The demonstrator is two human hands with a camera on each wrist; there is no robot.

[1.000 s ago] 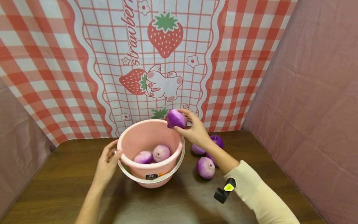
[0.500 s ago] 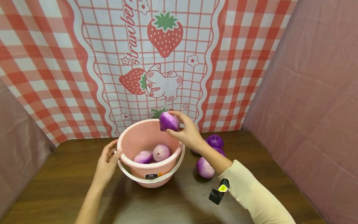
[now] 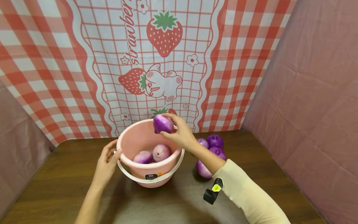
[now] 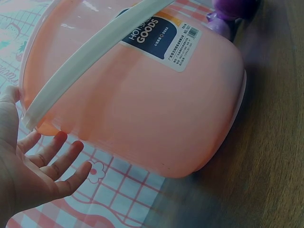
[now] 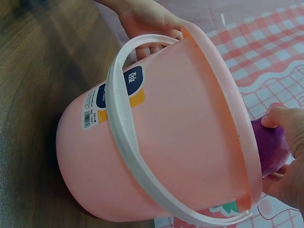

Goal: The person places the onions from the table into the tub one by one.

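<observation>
At the far left, the left hand sits at the nine o'clock side of the pink bucket, which stands upright on the wood-grain surface. Its thumb presses the rim; the other fingers lie loosely apart against or near the outer wall, and contact of each cannot be told. The white handle hangs toward six o'clock. Inside, two purple onions rest side by side: the left onion and, toward two o'clock of it, the paler onion.

The right hand pinches the held onion between thumb and fingers, at the bucket's one o'clock. The onion is nearly round, with no clear long axis; its stubby tip points toward seven. The key relation, I judge: the bucket's mouth lies below the onion toward seven o'clock, the right hand being the nearer. Whether onion and rim touch cannot be told.

Farthest right, four loose onions cluster at the bucket's three o'clock, partly behind the right forearm.
</observation>
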